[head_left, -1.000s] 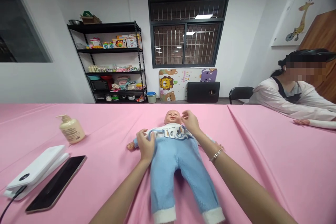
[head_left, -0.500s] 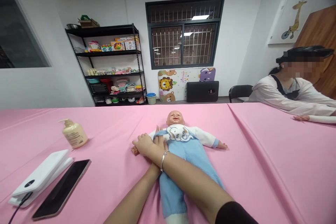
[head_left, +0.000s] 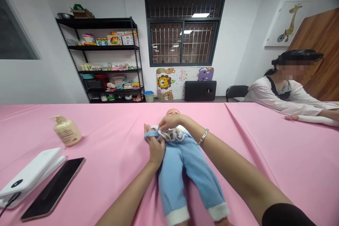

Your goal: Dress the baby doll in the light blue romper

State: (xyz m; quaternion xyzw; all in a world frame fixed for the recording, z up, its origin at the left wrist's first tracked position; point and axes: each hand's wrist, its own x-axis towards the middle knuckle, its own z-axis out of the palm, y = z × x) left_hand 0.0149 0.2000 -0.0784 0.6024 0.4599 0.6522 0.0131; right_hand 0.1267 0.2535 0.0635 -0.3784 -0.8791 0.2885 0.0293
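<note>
A baby doll (head_left: 172, 113) lies on its back on the pink tablecloth (head_left: 291, 173), with its head away from me. It wears blue fleece overalls (head_left: 185, 173) with white cuffs over a white top. My left hand (head_left: 155, 148) stands at the doll's side and grips a blue overall strap (head_left: 151, 134). Reaching across the chest, my right hand (head_left: 170, 122) pinches the strap's far end above the elephant bib (head_left: 173, 135). My hands hide the doll's arms and most of its face.
A cream pump bottle (head_left: 66, 131), a white power bank (head_left: 30, 177) and a black smartphone (head_left: 53, 188) lie to the left. A seated person (head_left: 286, 93) leans on the table's far right. A black shelf (head_left: 100, 60) stands behind.
My right hand has moved from the doll's side up to its chest. The blue strap is now raised and stretched between my hands. The view has shifted slightly.
</note>
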